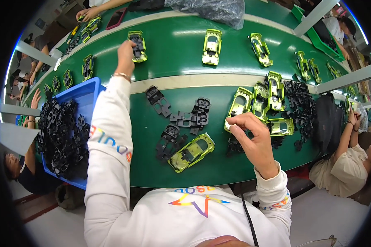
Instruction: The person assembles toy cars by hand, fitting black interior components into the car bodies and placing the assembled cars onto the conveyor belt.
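My left arm reaches far forward, and my left hand (125, 57) is closed at the left side of a lime-green toy car shell with a black insert (138, 47) on the far green strip. Lower right, my right hand (255, 142) has thumb and forefinger bent together at the near end of another lime-green toy car shell (240, 102), whose end is partly hidden by the fingers. Two more shells (260, 101) stand beside it, and one lies crosswise (281, 126). Between my arms are loose black plastic car inserts (190, 119) and a tilted green shell (191, 152).
A blue bin (92, 92) heaped with black inserts stands left of my left arm. Black parts (299, 107) are piled at the right. Across the far strip, spaced car shells (211, 47) lie in a row. Clear plastic wrap (212, 10) lies beyond; other people sit on both sides.
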Motion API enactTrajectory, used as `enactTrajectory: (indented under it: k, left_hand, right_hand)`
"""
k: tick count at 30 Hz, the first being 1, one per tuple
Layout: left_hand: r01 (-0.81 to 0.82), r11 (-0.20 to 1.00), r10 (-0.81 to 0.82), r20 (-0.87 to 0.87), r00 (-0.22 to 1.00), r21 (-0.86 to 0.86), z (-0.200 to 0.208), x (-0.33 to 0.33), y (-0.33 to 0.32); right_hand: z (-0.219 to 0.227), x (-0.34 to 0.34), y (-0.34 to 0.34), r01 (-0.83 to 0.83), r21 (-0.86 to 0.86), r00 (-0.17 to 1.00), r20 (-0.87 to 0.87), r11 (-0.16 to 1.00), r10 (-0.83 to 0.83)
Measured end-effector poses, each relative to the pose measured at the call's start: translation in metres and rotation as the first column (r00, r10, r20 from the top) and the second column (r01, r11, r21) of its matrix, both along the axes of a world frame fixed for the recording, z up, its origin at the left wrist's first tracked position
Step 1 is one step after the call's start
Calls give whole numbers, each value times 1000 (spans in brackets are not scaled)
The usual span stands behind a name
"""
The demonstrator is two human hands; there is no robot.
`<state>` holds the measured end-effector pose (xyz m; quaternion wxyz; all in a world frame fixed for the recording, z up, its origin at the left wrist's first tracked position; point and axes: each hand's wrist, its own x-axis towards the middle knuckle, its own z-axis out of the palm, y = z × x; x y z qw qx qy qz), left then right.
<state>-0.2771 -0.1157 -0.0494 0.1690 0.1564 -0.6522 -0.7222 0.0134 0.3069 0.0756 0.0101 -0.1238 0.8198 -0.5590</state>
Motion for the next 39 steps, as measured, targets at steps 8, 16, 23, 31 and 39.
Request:
enactTrajectory:
  k: [8, 16, 23, 31, 39]
  left_hand:
    - [-262, 14, 215, -253, 943, -965, 22, -20, 52]
    - [743, 413, -705, 331, 627, -526, 98, 41, 250]
    - [474, 675, -386, 276, 880, -566, 10, -10, 232]
    - [184, 972, -170, -104, 980, 149, 62, 53, 108]
    - [43, 873, 53, -183, 982, 486, 56, 204, 51]
  right_hand:
    - [-12, 10, 12, 56, 221, 983, -181, 974, -15]
    - [-16, 31, 20, 58, 329, 981, -192, 942, 7]
    - [-10, 17, -20, -77, 322, 934, -307, 944, 181]
    - [-5, -37, -77, -171, 478, 884, -312, 862, 348]
    - [-41, -61, -164, -113, 732, 864, -262, 672, 430]
